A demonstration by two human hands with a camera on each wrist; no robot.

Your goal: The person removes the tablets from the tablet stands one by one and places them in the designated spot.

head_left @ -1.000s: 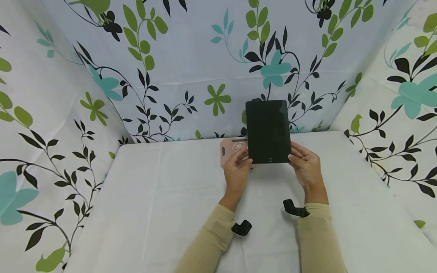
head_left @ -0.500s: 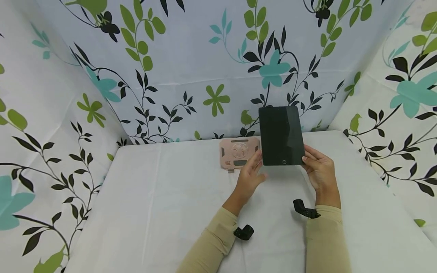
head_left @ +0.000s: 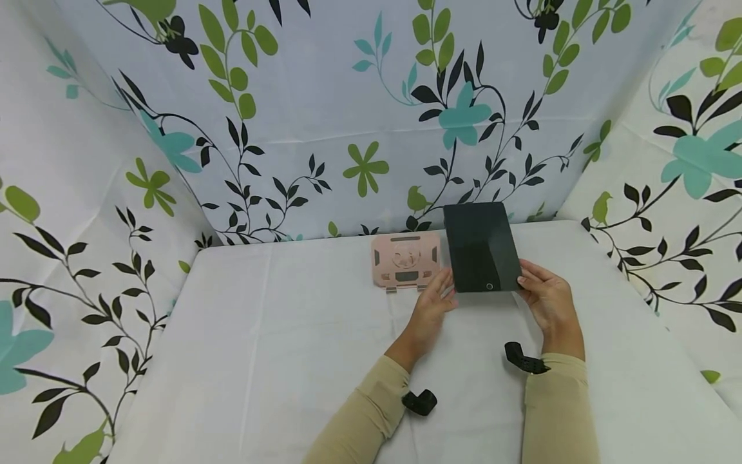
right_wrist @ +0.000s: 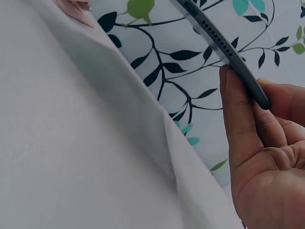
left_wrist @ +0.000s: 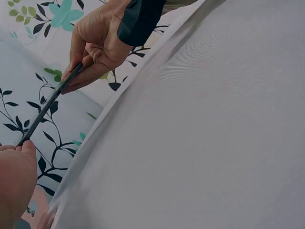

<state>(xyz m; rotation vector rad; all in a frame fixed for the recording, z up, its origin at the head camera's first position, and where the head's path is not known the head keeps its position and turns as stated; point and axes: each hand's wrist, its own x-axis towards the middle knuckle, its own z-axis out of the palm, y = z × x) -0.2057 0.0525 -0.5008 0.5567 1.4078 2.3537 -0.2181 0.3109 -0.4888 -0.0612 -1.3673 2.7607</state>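
Observation:
A tablet (head_left: 483, 248) with a dark screen and a round home button is held above the white table, tilted with its screen toward the head camera. My right hand (head_left: 549, 301) pinches its lower right corner, thumb in front and fingers behind. In the right wrist view the tablet's thin edge (right_wrist: 221, 45) shows a row of small speaker holes. My left hand (head_left: 428, 321) holds the lower left corner. In the left wrist view its thumb and fingertips (left_wrist: 28, 144) meet at the tablet's end. Just left of the tablet lies a pink tablet case (head_left: 406, 259).
The case lies at the back of the white-covered table (head_left: 313, 361), near the patterned cloth backdrop (head_left: 313, 122). Patterned cloth also hangs at both sides. Black wrist cameras (head_left: 420, 403) are strapped over the sleeves.
The tablet has moved right and then lower, uncovering the pink case. Its top has tipped back. My left thumb came away from the tablet, then returned to its corner; my right hand kept its grip.

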